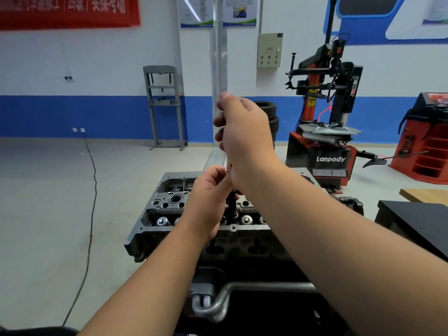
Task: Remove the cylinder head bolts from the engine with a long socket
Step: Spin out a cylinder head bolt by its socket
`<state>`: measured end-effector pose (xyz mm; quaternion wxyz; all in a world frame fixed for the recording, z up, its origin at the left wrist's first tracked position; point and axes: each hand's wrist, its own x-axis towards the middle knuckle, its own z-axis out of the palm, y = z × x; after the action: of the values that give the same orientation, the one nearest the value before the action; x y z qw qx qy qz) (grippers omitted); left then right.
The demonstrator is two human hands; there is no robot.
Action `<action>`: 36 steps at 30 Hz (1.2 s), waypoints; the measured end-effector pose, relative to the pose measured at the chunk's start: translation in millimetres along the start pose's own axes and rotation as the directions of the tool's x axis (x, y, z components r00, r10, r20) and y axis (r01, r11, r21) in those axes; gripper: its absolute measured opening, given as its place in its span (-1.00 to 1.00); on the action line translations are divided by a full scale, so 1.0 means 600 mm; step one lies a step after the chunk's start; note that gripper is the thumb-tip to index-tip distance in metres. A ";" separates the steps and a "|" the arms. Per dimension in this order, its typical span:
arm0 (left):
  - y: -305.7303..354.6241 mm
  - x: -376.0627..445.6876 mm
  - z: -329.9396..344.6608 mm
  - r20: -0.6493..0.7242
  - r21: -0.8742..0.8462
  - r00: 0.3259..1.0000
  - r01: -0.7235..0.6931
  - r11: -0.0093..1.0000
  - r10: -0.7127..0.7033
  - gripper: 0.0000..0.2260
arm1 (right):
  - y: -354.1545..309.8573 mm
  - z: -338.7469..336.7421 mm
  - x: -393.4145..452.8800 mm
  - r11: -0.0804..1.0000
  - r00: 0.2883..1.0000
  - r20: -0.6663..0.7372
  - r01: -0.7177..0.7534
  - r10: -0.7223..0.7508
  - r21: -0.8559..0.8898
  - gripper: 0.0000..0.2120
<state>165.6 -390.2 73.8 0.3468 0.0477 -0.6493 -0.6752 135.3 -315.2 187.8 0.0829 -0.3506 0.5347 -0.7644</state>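
The grey cylinder head [169, 204] of the engine sits in front of me at centre, valve springs showing along its top. A dark long socket [232, 204] stands upright on the head, its lower end among the valve springs. My right hand [244, 137] is raised above the head with its fingers wrapped round the tool's upper part, most of which is hidden by the hand. My left hand [208, 197] is lower, its fingers curled round the socket shaft just above the head. The bolt itself is hidden.
A grey metal pipe [213, 304] curves along the engine's near side. A black table [417, 221] stands right. A red tyre changer [324, 132], a red wheel balancer [426, 141] and a grey press frame [164, 105] stand behind. A black cable [91, 214] runs over the floor at left.
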 end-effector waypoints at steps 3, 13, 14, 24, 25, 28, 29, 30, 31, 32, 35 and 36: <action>0.000 -0.002 0.000 -0.031 -0.010 0.999 -0.017 1.000 0.017 -0.62 | 0.006 0.003 0.000 0.999 0.994 0.108 0.003 -0.008 0.046 -0.65; 0.007 -0.007 0.001 0.060 -0.042 0.998 0.019 0.999 -0.016 -0.71 | -0.012 -0.029 0.012 0.994 0.986 0.136 -0.098 0.092 0.041 -0.77; 0.007 -0.007 0.002 0.044 -0.032 0.999 0.016 0.999 -0.015 -0.72 | -0.012 -0.023 0.009 0.998 0.997 0.058 -0.058 0.058 0.001 -0.80; 0.010 -0.011 -0.004 0.097 -0.099 0.995 0.017 0.995 -0.007 -0.68 | -0.010 -0.035 0.022 0.977 0.908 0.404 -0.173 0.107 0.129 -0.64; 0.010 -0.011 -0.004 0.114 -0.076 0.993 0.017 0.997 -0.008 -0.67 | -0.008 -0.034 0.019 0.977 0.930 0.355 -0.156 0.097 0.143 -0.68; 0.010 -0.011 -0.001 0.110 -0.006 0.994 -0.015 1.000 0.015 -0.66 | 0.004 -0.019 0.004 0.996 0.997 0.072 0.026 -0.032 0.083 -0.80; 0.009 -0.011 0.001 0.094 0.010 0.995 -0.024 1.000 0.023 -0.65 | 0.008 -0.014 -0.001 0.995 0.995 -0.009 0.098 -0.098 0.026 -0.81; 0.006 -0.009 0.001 0.074 0.023 0.997 -0.035 0.999 0.033 -0.68 | 0.011 -0.009 -0.006 0.990 0.989 -0.049 0.142 -0.142 -0.010 -0.79; 0.006 -0.008 0.002 0.052 0.016 0.998 -0.045 0.999 0.044 -0.75 | 0.014 -0.007 -0.008 0.988 0.986 -0.058 0.155 -0.155 -0.013 -0.75; 0.003 -0.006 0.001 0.042 0.004 0.998 -0.055 0.998 0.055 -0.86 | 0.014 -0.006 -0.009 0.990 0.990 -0.040 0.137 -0.137 0.013 -0.71; 0.005 -0.008 -0.003 0.028 -0.038 0.999 -0.030 0.999 0.031 -0.71 | 0.003 -0.010 0.004 0.994 0.981 0.188 -0.061 0.043 0.091 -0.64; 0.004 -0.008 -0.006 0.064 -0.057 0.998 -0.012 0.998 0.016 -0.71 | -0.001 -0.015 0.010 0.987 0.952 0.293 -0.128 0.095 0.095 -0.60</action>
<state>171.8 -390.3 73.4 0.3316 0.0114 -0.6409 -0.6922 125.4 -310.9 189.4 0.2222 -0.4219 0.4919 -0.7285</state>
